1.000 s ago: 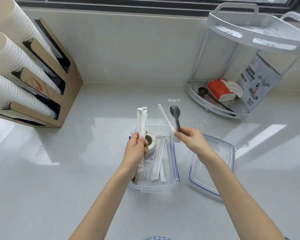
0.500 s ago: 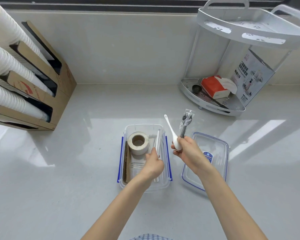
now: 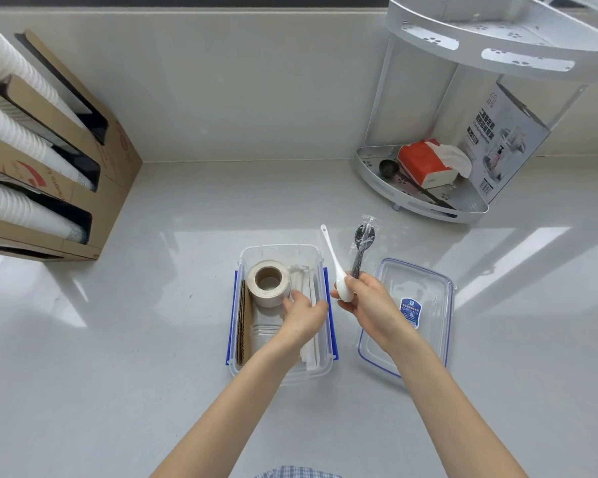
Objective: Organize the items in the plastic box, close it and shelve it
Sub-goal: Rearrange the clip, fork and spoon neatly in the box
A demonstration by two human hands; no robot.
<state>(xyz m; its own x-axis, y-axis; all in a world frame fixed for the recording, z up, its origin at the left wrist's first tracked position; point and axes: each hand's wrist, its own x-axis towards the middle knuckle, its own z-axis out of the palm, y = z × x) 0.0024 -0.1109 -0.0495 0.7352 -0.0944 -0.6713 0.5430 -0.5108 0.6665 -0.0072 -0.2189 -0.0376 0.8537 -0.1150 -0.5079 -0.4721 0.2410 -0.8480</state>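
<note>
Plastic box sits open mid-bench, its lid flat just to its right. Left hand is down inside the box, fingers pressing on the paper-wrapped straws beside the tape roll; can't tell if it actually grips any. Right hand is closed around a white spoon and a wrapped black spoon, both pointing up, held over the gap between box and lid. Risks: two spoons in one pinch could slip and drop on the bench; the tape roll stands tall and the long spoons may ride over the rim, so the lid might not snap shut; loose straws could get caught under the latches. Bench is glossy pale grey with strong window glare, backed by a white wall. Cardboard cup holder left, corner shelf with tissues right.
</note>
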